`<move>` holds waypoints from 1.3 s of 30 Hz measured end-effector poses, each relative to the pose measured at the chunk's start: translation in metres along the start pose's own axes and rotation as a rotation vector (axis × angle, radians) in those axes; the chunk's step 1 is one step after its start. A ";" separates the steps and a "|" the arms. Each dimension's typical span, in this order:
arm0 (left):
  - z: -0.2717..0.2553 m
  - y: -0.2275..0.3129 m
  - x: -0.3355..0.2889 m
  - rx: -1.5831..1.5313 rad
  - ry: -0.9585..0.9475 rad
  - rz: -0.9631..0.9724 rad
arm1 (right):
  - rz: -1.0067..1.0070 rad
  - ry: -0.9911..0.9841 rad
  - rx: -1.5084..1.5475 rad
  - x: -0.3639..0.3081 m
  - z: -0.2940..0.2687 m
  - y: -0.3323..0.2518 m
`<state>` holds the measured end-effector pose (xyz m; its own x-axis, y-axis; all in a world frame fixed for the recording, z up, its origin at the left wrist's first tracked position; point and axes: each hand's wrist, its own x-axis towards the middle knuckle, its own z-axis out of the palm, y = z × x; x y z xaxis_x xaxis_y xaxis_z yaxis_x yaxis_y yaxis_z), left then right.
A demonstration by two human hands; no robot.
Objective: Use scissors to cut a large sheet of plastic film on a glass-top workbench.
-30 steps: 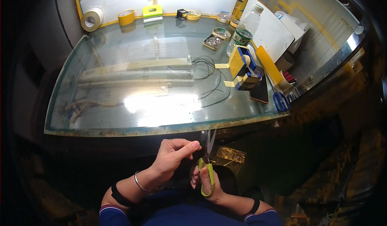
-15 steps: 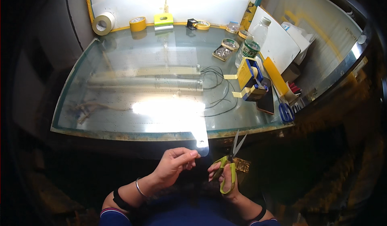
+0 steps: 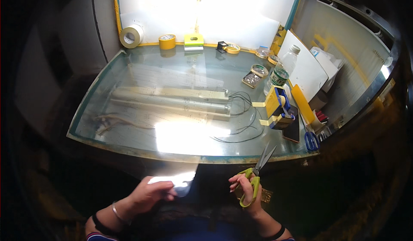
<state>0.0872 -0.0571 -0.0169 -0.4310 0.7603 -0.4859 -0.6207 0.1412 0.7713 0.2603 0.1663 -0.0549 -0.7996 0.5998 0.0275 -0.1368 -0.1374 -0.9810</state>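
Green scissors (image 3: pixel 257 171) are gripped by the right hand (image 3: pixel 249 193), blades parted, tips seen across the table's (image 3: pixel 232 159) near edge. Clear film (image 3: pixel 185 182) is pinched between thumb and fingers of the left hand (image 3: pixel 148 193), well apart from the scissors; a dark gap is left between the hands. Print on the bottle's (image 3: pixel 290 59) green label (image 3: pixel 280 74) cannot be read. Tape (image 3: pixel 167 42) is stood by the back edge.

The tabletop (image 3: pixel 228 69) is brightly lit, its edges bowed. Beyond its far edge, the white panel (image 3: pixel 206 11) is washed out. Glare is cast toward the near edge and on the clear sheet (image 3: pixel 186 178); the foreground is shadowed.
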 end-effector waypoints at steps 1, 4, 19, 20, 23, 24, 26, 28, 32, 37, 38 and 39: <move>-0.001 0.012 -0.009 -0.006 0.070 -0.023 | 0.004 -0.005 0.000 0.002 0.000 0.003; -0.045 0.020 -0.046 -0.070 0.226 -0.027 | 0.010 -0.069 0.040 0.007 0.008 0.001; -0.210 0.147 -0.183 0.542 1.377 1.266 | -0.006 -0.095 0.011 -0.002 0.012 -0.006; -0.190 0.161 -0.186 0.734 1.342 1.418 | -0.004 -0.094 0.009 -0.002 0.011 -0.006; -0.111 0.167 -0.145 1.277 1.334 1.521 | 0.009 -0.044 -0.030 -0.003 0.007 -0.004; -0.073 0.162 -0.128 1.472 1.358 1.490 | 0.018 -0.035 -0.029 -0.004 0.006 -0.004; -0.016 0.143 -0.115 1.767 1.055 1.657 | 0.033 -0.068 -0.009 -0.006 0.011 -0.005; 0.015 0.124 -0.057 1.923 0.813 1.732 | 0.020 -0.020 -0.023 -0.006 0.002 -0.005; 0.043 0.060 -0.006 1.904 0.362 1.502 | 0.066 -0.081 -0.032 -0.013 0.003 -0.003; 0.053 0.000 0.060 1.756 0.156 1.201 | 0.164 -0.116 -0.109 -0.021 0.000 0.001; 0.053 -0.004 0.062 1.789 0.191 1.199 | 0.166 -0.147 -0.097 -0.023 0.001 0.000; 0.057 -0.006 0.066 1.813 0.213 1.201 | 0.171 -0.165 -0.090 -0.025 0.001 0.001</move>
<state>0.0998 0.0281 -0.0301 -0.1588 0.8735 0.4602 0.9864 0.1598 0.0371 0.2798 0.1506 -0.0564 -0.8923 0.4362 -0.1164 0.0554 -0.1501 -0.9871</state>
